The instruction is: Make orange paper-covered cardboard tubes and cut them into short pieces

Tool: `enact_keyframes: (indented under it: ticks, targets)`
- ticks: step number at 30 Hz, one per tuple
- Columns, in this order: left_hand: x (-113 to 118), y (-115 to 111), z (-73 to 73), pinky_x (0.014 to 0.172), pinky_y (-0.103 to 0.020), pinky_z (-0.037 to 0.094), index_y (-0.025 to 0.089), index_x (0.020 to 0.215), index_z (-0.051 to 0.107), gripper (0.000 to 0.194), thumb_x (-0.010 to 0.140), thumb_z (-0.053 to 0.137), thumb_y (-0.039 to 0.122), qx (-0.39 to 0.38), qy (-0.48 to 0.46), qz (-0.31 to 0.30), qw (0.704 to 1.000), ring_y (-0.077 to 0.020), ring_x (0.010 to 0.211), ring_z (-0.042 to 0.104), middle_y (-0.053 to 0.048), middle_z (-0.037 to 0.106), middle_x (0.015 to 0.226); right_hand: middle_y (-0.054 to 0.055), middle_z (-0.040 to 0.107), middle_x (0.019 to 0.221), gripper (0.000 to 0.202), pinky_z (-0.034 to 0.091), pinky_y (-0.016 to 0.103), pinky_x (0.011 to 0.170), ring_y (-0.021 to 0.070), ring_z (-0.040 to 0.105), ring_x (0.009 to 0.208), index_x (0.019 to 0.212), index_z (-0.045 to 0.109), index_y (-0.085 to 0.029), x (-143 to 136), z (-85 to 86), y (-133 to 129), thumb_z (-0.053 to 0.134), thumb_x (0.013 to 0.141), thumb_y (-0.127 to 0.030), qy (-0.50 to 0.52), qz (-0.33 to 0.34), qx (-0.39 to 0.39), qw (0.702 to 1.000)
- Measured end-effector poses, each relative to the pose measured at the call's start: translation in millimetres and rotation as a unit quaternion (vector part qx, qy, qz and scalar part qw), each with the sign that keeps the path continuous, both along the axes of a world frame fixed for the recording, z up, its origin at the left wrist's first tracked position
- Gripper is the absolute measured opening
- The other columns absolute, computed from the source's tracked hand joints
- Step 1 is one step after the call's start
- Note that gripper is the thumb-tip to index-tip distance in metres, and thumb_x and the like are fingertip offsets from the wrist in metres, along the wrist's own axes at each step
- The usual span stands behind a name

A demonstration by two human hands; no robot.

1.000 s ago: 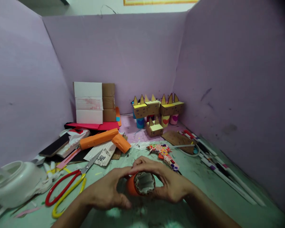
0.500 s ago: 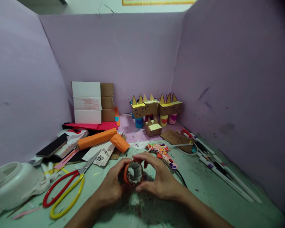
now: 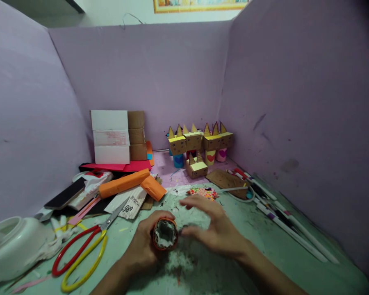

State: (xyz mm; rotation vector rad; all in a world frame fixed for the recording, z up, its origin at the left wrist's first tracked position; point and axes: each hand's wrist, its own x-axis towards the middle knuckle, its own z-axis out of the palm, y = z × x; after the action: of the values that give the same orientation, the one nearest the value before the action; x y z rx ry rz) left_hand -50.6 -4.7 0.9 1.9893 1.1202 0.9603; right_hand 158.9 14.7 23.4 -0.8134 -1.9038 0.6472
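An orange cardboard tube (image 3: pixel 165 234), its ragged hollow end turned up towards me, is held in my left hand (image 3: pixel 143 242). The fingers of that hand wrap round the tube's left and far sides. My right hand (image 3: pixel 217 228) is off the tube, a little to its right, with thumb and fingers apart and nothing between them. Just beyond the right hand lies a flower-patterned glue gun (image 3: pixel 205 192), partly hidden by the fingers.
Red and yellow scissors (image 3: pixel 103 230) and a white pot (image 3: pixel 14 246) lie at left. Orange paper rolls (image 3: pixel 124 183) sit behind. Small cardboard animal figures (image 3: pixel 197 167) stand at the back. Long striped sticks (image 3: pixel 290 229) lie at right, beside purple walls (image 3: pixel 295 102).
My right hand has let go of the tube and moved right, its fingers spreading. The tube, in my left hand, has shifted slightly left and nearer. The view has tilted slightly up.
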Motion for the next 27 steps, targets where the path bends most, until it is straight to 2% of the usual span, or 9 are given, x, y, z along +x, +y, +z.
enact_keyframes:
  ticks: [2, 4, 6, 7, 9, 12, 18, 22, 27]
  targets:
    - [-0.6, 0.8, 0.5, 0.077, -0.032, 0.048, 0.019, 0.098, 0.056, 0.037, 0.063, 0.067, 0.023, 0.002, 0.004, 0.017, 1.000, -0.0211, 0.085, 0.061, -0.005, 0.064, 0.095, 0.009, 0.070, 0.091, 0.029, 0.046, 0.032, 0.071, 0.0221, 0.063, 0.081, 0.095, 0.069, -0.018, 21.2, 7.2, 10.8, 0.062, 0.078, -0.042, -0.065, -0.153, -0.069, 0.984]
    - [-0.4, 1.5, 1.8, 0.075, -0.033, 0.048, 0.019, 0.099, 0.056, 0.039, 0.062, 0.068, 0.026, -0.002, 0.006, 0.032, 0.999, -0.0218, 0.083, 0.061, -0.005, 0.064, 0.094, 0.008, 0.070, 0.074, 0.036, 0.041, 0.030, 0.058, 0.0235, 0.063, 0.070, 0.078, 0.071, -0.018, 40.4, 9.9, 21.1, 0.055, 0.080, -0.051, -0.211, -0.267, -0.141, 0.930]
    - [0.2, 2.2, 3.0, 0.075, -0.034, 0.048, 0.018, 0.100, 0.055, 0.041, 0.062, 0.068, 0.028, -0.006, 0.004, 0.041, 0.999, -0.0227, 0.083, 0.061, -0.006, 0.064, 0.094, 0.009, 0.067, 0.062, 0.051, 0.031, 0.029, 0.048, 0.0257, 0.062, 0.063, 0.064, 0.068, -0.019, 51.7, 7.0, 27.5, 0.047, 0.079, -0.062, -0.335, -0.310, -0.205, 0.866]
    - [0.5, 2.5, 3.1, 0.075, -0.034, 0.048, 0.018, 0.100, 0.055, 0.042, 0.062, 0.068, 0.029, -0.004, 0.003, 0.043, 0.999, -0.0231, 0.084, 0.061, -0.006, 0.064, 0.094, 0.010, 0.067, 0.062, 0.053, 0.028, 0.029, 0.047, 0.0263, 0.062, 0.062, 0.062, 0.066, -0.019, 53.5, 4.0, 28.8, 0.046, 0.077, -0.066, -0.367, -0.309, -0.222, 0.849]
    - [0.7, 3.2, 1.9, 0.077, -0.035, 0.048, 0.018, 0.101, 0.055, 0.043, 0.063, 0.068, 0.031, 0.002, 0.005, 0.045, 0.999, -0.0237, 0.085, 0.061, -0.007, 0.064, 0.096, 0.010, 0.068, 0.068, 0.047, 0.024, 0.028, 0.046, 0.0271, 0.063, 0.066, 0.065, 0.065, -0.019, 51.4, -3.5, 28.7, 0.053, 0.072, -0.064, -0.391, -0.298, -0.231, 0.840]
    - [-0.1, 3.8, -1.6, 0.081, -0.037, 0.048, 0.019, 0.103, 0.055, 0.044, 0.064, 0.068, 0.032, 0.007, 0.015, 0.046, 0.999, -0.0243, 0.088, 0.061, -0.007, 0.064, 0.099, 0.008, 0.067, 0.070, 0.026, 0.022, 0.027, 0.047, 0.0258, 0.061, 0.066, 0.068, 0.062, -0.020, 43.9, -12.6, 27.6, 0.062, 0.067, -0.046, -0.382, -0.285, -0.223, 0.850]
    - [0.1, 3.2, 2.1, 0.082, -0.036, 0.048, 0.019, 0.103, 0.056, 0.043, 0.063, 0.068, 0.028, 0.021, 0.034, 0.055, 0.998, -0.0248, 0.091, 0.062, -0.008, 0.065, 0.101, -0.001, 0.054, 0.057, 0.012, 0.034, 0.025, 0.045, 0.0171, 0.053, 0.054, 0.069, 0.055, -0.018, 45.7, -17.3, 28.6, 0.060, 0.060, -0.025, -0.170, -0.206, -0.334, 0.904]
    - [0.5, 4.1, 5.6, 0.083, -0.037, 0.048, 0.018, 0.103, 0.056, 0.042, 0.062, 0.064, 0.023, 0.037, 0.033, 0.065, 0.997, -0.0251, 0.093, 0.062, -0.009, 0.065, 0.102, -0.004, 0.050, 0.067, 0.029, 0.044, 0.025, 0.044, 0.0131, 0.050, 0.053, 0.081, 0.053, -0.020, 44.4, -12.7, 18.4, 0.066, 0.057, -0.031, 0.068, -0.030, -0.381, 0.922]
    - [-0.7, 5.7, 6.2, 0.083, -0.037, 0.048, 0.017, 0.105, 0.053, 0.044, 0.062, 0.062, 0.021, 0.015, 0.036, 0.080, 0.996, -0.0245, 0.093, 0.061, -0.008, 0.064, 0.102, -0.004, 0.048, 0.060, 0.040, 0.031, 0.019, 0.035, 0.0092, 0.041, 0.045, 0.088, 0.055, -0.019, 39.0, -4.7, 3.6, 0.070, 0.061, -0.045, 0.143, 0.066, -0.357, 0.921]
